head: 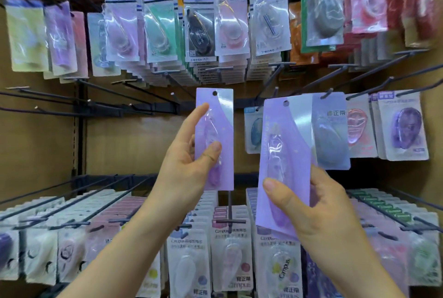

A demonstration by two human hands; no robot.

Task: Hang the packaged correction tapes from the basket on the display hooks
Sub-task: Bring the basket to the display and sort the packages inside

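Before blurred hooks (280, 64), left hand (191, 161) pinches purple pack (221, 115); right hand (314, 206) grips second pack (282, 149), base covered.

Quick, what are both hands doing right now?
Left hand: pinching a purple correction tape pack.
Right hand: gripping a second purple pack by its lower end.

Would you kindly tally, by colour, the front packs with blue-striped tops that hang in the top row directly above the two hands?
Lilac pack: 1
Green pack: 1
Black pack: 1
Pink pack: 1
White pack: 1
Total: 5
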